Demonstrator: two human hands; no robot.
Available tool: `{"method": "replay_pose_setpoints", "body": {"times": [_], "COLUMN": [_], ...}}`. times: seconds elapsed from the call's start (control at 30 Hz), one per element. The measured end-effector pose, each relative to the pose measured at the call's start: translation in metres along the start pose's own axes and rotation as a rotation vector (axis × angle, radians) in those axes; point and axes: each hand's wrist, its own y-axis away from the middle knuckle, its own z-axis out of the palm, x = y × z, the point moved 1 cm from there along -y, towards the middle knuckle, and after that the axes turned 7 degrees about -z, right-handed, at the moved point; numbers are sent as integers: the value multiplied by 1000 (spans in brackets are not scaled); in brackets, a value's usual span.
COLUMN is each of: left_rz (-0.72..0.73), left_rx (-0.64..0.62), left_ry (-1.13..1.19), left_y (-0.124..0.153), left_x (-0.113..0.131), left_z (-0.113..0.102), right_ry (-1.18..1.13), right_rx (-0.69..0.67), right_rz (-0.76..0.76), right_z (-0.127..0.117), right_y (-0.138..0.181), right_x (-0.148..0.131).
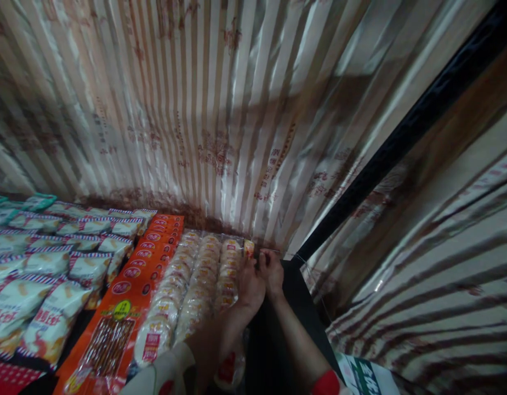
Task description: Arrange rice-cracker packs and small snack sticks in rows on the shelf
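Observation:
Both my hands reach to the far end of a shelf, close together. My left hand (250, 286) and my right hand (271, 272) have their fingers curled on a small clear snack packet (249, 248) at the back of a row. That row belongs to several lines of round rice-cracker packets (195, 285) lying overlapped on the dark shelf (296, 307). How each finger grips is hard to see in the dim light.
Orange snack bags (132, 285) lie left of the crackers. Further left are white bags with striped tops (47, 274). A striped, shiny sheet (204, 109) hangs behind and to the right. A black bar (401, 137) runs diagonally at right.

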Motion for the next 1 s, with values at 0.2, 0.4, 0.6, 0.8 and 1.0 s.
{"method": "replay_pose_setpoints", "body": {"times": [0.2,0.4,0.6,0.8,1.0], "left_rz": [281,377,339,410,434], "left_rx": [154,202,204,169,195], "left_ry": [-337,-654,-986,-1125,-1111], "left_y": [-10,-16,-40,-52,-56], "left_x": [-22,-32,-55,-67,-75], "left_z": [-43,-91,-125,-143,-145], "right_ry": [50,109,278,394,424], "right_rx": [-50,-277,-477,-523,-520], "right_rz": [-223,-370,-409,-448,-495], "right_z": [15,48,78,98,109], "right_y": [9,19,28,32,37], "right_x": [-44,-79,-101,-116,-111]}}
